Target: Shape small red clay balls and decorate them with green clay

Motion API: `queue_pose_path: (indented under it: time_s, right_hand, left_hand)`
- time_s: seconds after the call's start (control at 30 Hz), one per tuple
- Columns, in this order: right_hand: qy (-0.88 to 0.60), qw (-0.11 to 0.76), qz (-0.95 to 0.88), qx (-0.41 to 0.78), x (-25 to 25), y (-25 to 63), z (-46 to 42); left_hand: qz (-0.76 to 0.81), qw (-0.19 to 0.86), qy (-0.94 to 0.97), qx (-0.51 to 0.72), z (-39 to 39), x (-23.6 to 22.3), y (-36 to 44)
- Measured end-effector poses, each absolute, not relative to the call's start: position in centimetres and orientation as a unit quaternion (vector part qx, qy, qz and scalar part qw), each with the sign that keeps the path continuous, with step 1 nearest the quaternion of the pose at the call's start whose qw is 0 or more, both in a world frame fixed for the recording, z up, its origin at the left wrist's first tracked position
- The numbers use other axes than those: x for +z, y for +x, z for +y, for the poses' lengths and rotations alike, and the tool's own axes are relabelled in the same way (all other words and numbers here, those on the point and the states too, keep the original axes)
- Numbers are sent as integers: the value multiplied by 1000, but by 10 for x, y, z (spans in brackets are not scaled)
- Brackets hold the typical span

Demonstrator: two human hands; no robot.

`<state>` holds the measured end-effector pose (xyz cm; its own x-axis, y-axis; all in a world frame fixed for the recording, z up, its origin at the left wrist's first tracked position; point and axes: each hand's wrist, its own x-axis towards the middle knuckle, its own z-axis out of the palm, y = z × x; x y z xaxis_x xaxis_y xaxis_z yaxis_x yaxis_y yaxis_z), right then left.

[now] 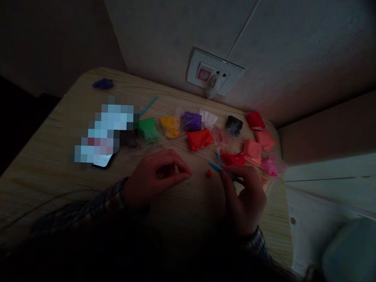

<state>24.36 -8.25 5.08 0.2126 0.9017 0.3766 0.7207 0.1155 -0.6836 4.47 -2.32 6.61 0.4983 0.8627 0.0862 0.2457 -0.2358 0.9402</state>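
Note:
My right hand (246,196) grips a blue modelling-clay tool (216,166), its flat tip pointing left over the table. Thumb and forefinger meet in a pinch on my left hand (158,177); whatever is between the tips is too small to make out. Just below those fingertips lies a tiny green scrap (188,183). A small red clay ball (208,173) with a dark top sits on the table between both hands, touched by neither. Behind the right hand, another blue tool (218,157) lies near a red clay packet (233,159).
Packets of green clay (148,129), yellow clay (170,127), purple clay (191,121) and other colours line the wooden table (179,227). A phone (102,160) lies left, mostly blurred out. A blue stick (149,106) and purple clay piece (103,83) are farther back. Behind is a wall socket (215,72).

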Motion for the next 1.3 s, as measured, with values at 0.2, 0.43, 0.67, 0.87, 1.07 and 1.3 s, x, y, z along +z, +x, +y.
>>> queue_pose_path:
  time_s: [0.2, 0.43, 0.67, 0.87, 1.07, 1.3]
  right_hand:
    - [-701, 314, -640, 30, 47, 252, -72]
    - [-710, 272, -648, -44, 46, 254, -62]
    - [-722, 290, -621, -89, 50, 257, -59]
    - [-710, 333, -618, -62, 56, 253, -58]
    - [-613, 442, -651, 65, 75, 214, -62]
    - [-599, 494, -629, 43, 79, 188, -68]
  left_hand:
    - [394, 523, 688, 313, -21, 65, 42]
    - [417, 568, 631, 323, -23, 58, 40]
    - [407, 597, 616, 313, -24, 59, 42]
    - [390, 635, 586, 319, -27, 58, 46]
    - [397, 601, 610, 330, -32, 54, 52]
    - [412, 678, 506, 339, -41, 49, 61]
